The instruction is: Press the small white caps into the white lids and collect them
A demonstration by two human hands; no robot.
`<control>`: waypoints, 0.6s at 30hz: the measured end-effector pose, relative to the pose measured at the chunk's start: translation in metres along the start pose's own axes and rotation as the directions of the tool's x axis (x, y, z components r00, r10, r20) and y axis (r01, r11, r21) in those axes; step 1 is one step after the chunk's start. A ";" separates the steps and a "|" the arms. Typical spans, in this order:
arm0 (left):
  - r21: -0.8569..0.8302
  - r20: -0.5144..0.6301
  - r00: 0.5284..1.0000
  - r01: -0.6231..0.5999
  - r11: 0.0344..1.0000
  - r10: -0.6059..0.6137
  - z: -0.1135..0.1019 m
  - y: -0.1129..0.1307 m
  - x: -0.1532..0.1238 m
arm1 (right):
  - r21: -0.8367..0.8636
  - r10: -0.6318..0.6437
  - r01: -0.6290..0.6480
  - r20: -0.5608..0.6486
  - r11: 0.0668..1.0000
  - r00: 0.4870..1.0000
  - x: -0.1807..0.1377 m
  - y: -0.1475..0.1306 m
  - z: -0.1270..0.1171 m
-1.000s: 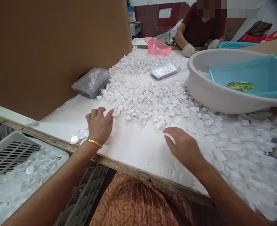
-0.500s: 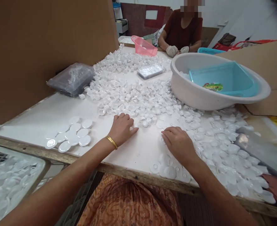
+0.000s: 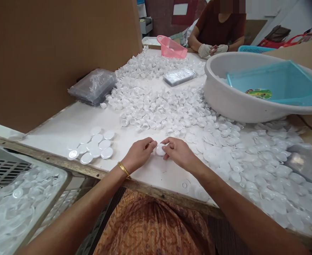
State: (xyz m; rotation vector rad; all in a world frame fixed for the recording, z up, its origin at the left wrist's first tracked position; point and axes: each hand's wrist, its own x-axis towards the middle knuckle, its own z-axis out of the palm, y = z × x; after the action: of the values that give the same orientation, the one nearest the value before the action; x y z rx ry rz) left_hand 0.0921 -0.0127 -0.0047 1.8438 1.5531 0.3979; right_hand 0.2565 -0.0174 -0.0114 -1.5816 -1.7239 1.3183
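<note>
My left hand (image 3: 139, 153) and my right hand (image 3: 179, 152) meet over the white table (image 3: 65, 128), both pinched on one small white plastic cap (image 3: 160, 149) held between their fingertips. A gold bangle circles my left wrist. Just beyond my hands lies a big heap of small white cup-shaped caps (image 3: 161, 106). Flat white lids (image 3: 251, 159) spread out to the right of my right hand. To the left of my left hand sits a small cluster of finished white discs (image 3: 94, 146).
A grey basket (image 3: 15, 198) of white pieces stands at lower left below the table edge. A large white basin (image 3: 235, 102) holds a blue tray (image 3: 275, 83). A cardboard wall (image 3: 52, 53), wrapped packs (image 3: 93, 86), a pink basket (image 3: 171, 47) and a gloved co-worker (image 3: 216, 32) lie beyond.
Both hands drew in from the piles and came together in front of me. They now pinch a single white cap between them, where before they lay spread on the table.
</note>
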 end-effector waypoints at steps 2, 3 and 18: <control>-0.128 0.009 1.000 0.008 0.992 -0.007 0.007 -0.002 -0.001 | 0.058 0.029 -0.031 0.022 0.998 0.999 0.004 0.002 0.005; -0.153 0.004 1.000 0.020 0.988 -0.020 0.010 -0.003 -0.001 | 0.069 0.034 -0.035 0.015 0.997 0.999 0.005 0.004 0.007; -0.160 0.062 0.985 0.169 0.973 -0.161 0.008 -0.004 0.007 | 0.105 0.034 -0.032 -0.014 0.994 0.999 0.006 0.012 0.019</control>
State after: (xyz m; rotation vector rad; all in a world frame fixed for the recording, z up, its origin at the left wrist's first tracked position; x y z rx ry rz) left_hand 0.0960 -0.0081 -0.0145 1.5748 1.5768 0.3892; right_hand 0.2453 -0.0197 -0.0317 -1.5634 -1.5984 1.3846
